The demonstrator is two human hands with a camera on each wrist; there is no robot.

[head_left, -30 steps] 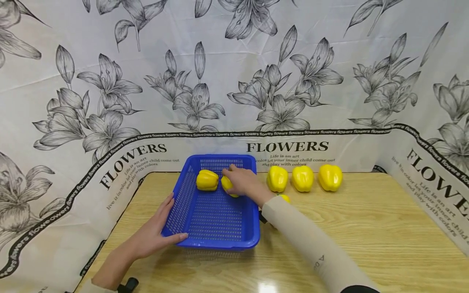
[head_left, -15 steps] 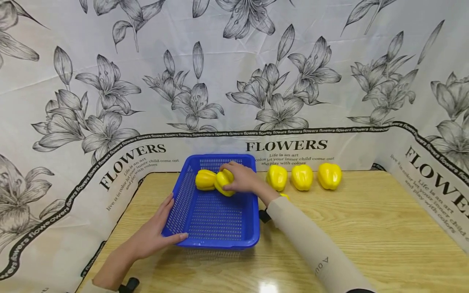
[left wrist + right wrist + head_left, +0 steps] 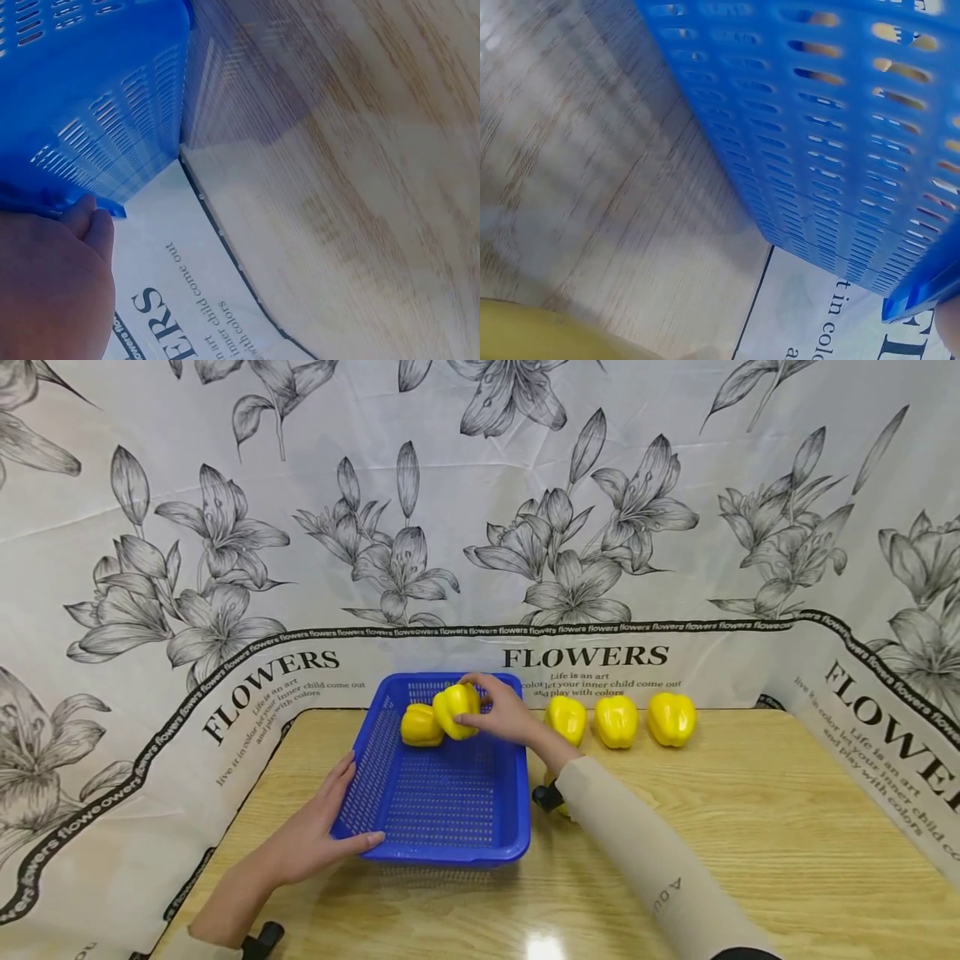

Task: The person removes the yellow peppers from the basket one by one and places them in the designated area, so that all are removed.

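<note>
A yellow bell pepper (image 3: 454, 713) is gripped between the thumb and fingers of my right hand (image 3: 504, 712), raised over the back of the blue perforated basket (image 3: 442, 839). Just left of it, a second yellow bell pepper (image 3: 420, 727) lies inside on the basket floor, partly overlapped by the held one. My left hand (image 3: 300, 843) holds the basket's near left corner, thumb over the front rim and fingers along the left side. In the left wrist view, its fingertips (image 3: 96, 225) are at the rim.
Three yellow peppers (image 3: 617, 722) stand in a row on the wooden table (image 3: 750, 827) right of the basket. Another yellow pepper (image 3: 547, 334) shows at the lower edge of the right wrist view, mostly hidden by my forearm in the head view. A flower-print cloth (image 3: 420, 652) borders the back.
My right hand brought the pepper left beside the other one, then raised it a little off the basket floor. The left hand and the basket have stayed put.
</note>
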